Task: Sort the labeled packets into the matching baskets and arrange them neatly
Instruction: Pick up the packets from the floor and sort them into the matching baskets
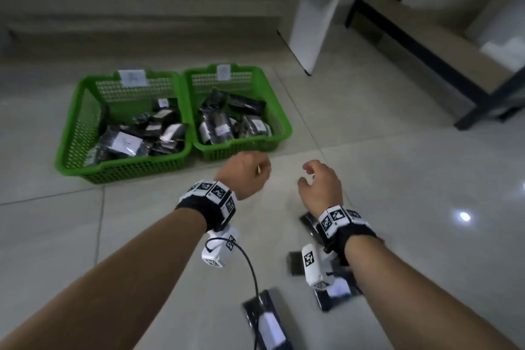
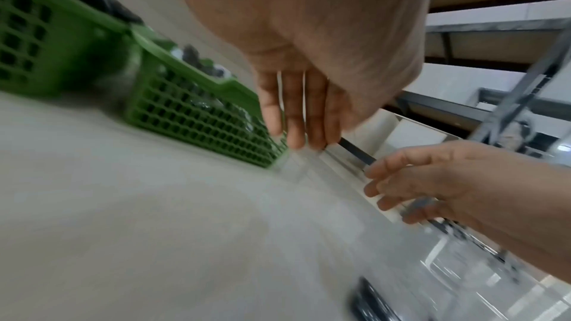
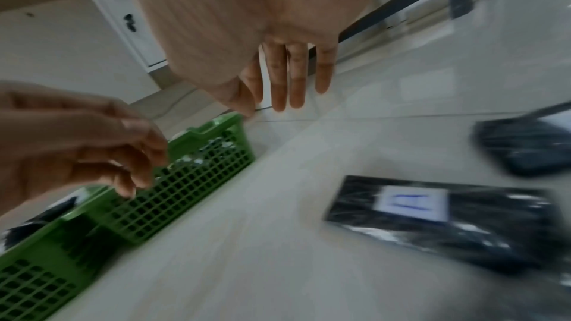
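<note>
Two green mesh baskets stand side by side on the floor, the left basket (image 1: 125, 169) and the right basket (image 1: 244, 148), each with a white label card on its far wall. Both hold black packets with white labels. My left hand (image 1: 250, 172) hovers just in front of the right basket, empty, its fingers (image 2: 295, 118) hanging straight. My right hand (image 1: 319, 180) floats beside it, also empty with relaxed fingers (image 3: 290, 87). Loose black packets lie on the tiles below my wrists: one labeled packet (image 3: 432, 216), another packet (image 1: 267, 321) near the bottom edge, and more partly hidden under my right wrist.
Glossy grey floor tiles (image 1: 397, 179) surround the baskets. A white cabinet leg (image 1: 309, 28) stands behind the right basket. A black metal shelf frame (image 1: 426, 57) runs along the right. A step or ledge (image 1: 127, 37) lies behind the baskets.
</note>
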Action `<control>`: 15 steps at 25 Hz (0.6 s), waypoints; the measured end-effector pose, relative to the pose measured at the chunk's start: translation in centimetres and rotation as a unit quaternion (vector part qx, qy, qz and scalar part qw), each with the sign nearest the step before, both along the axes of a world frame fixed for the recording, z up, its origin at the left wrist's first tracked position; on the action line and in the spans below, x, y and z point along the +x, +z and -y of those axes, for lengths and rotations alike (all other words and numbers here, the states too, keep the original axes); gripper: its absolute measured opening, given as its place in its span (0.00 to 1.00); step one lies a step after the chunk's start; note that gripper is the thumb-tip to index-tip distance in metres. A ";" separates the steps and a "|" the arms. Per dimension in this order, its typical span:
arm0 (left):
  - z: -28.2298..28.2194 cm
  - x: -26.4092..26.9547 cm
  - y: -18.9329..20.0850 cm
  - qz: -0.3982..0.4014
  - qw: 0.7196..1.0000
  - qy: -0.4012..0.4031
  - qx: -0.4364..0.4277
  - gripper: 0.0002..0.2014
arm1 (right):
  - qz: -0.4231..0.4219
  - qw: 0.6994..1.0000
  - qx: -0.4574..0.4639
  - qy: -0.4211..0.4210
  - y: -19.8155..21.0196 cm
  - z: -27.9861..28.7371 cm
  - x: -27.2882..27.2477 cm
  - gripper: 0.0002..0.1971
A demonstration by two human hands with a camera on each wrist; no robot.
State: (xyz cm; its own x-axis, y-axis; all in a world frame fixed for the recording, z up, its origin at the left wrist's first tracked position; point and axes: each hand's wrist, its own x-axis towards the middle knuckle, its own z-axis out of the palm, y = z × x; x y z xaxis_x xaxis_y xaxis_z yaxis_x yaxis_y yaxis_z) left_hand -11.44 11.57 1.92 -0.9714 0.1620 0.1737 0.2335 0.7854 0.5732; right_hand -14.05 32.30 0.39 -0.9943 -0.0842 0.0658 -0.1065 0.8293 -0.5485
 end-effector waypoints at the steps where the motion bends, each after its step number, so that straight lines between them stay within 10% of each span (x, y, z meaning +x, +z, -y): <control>1: -2.3 0.8 -0.7 0.040 0.998 -0.052 0.006 0.06 | 0.028 0.999 -0.001 -0.021 -0.3 -2.3 0.8 0.14; 5: -8.5 3.3 -3.5 0.107 0.983 -0.151 -0.016 0.07 | 0.086 0.991 0.032 -0.097 -1.4 -9.4 3.1 0.14; 11: -12.3 2.5 -7.7 0.136 0.966 -0.189 -0.117 0.36 | 0.212 0.959 0.134 -0.135 -3.1 -15.1 6.0 0.26; 15: -13.0 2.2 -7.6 0.085 0.957 -0.174 -0.216 0.25 | 0.183 0.973 0.096 -0.103 -4.5 -15.9 7.2 0.29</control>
State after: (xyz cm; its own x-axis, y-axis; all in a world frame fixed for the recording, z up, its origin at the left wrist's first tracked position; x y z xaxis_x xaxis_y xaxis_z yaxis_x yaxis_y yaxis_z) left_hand -9.28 24.61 -5.72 -0.8536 0.5023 -0.1384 0.4568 0.8492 0.2649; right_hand -6.80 48.19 -4.14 -0.9449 0.1443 -0.2939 0.2469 0.9035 -0.3503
